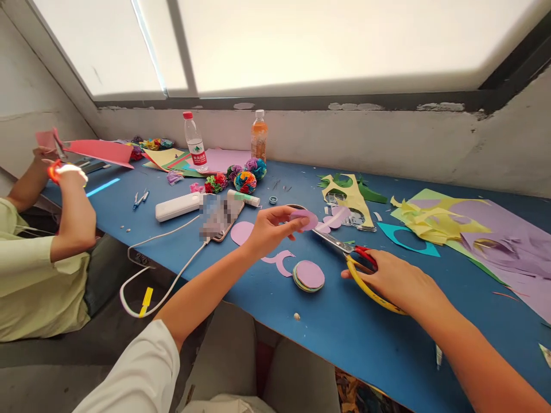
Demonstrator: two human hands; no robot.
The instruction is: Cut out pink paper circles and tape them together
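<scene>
Between its thumb and fingers, my left hand (275, 229) pinches a small purple paper circle (306, 219) above the table. My right hand (394, 281) grips scissors (357, 261) with yellow and red handles; their blades reach toward the purple paper, and whether they touch it I cannot tell. A stack of paper circles (309, 275), purple on top, lies below my hands. Left of it is a curved purple offcut (284, 264). Partly behind my left wrist, another purple round piece (241, 232) rests on the blue table (275, 301).
Colourful paper pompoms (245, 182), a glue stick (243, 198), a phone (221, 218) and a white power bank (178, 206) with cable lie left. A water bottle (196, 143) and an orange drink bottle (259, 136) stand behind. Paper scraps (443, 223) spread right. A co-worker's arm (73, 201) is far left.
</scene>
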